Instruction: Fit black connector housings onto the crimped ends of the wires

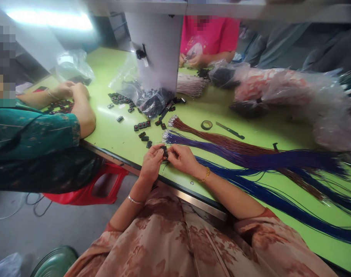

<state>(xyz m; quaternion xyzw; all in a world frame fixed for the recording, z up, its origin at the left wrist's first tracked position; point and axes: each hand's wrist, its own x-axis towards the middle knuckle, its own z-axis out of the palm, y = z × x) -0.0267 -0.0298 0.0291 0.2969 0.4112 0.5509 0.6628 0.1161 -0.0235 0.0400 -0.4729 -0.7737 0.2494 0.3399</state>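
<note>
Close to the table's near edge, my left hand (151,163) is closed on a small black plastic connector (164,151). My right hand (185,158) meets it from the right, thumb and fingers pinched at the connector's side; whatever they hold is too small to make out. Just beyond my hands lie a few loose black connectors (144,138) and a short row of black connectors with red parts (142,125). Bundles of brown wires (198,134), purple wires (210,145) and blue wires (250,186) stretch off to the right, the brown and purple ones with pale terminals at their left ends.
A black tape roll (206,124) and a flat dark tool (230,130) lie beyond the wires. Plastic bags (279,86) crowd the back right. A white upright panel (155,50) stands on the green table (112,130). Co-workers sit at left and across; a red stool (106,184) is at left.
</note>
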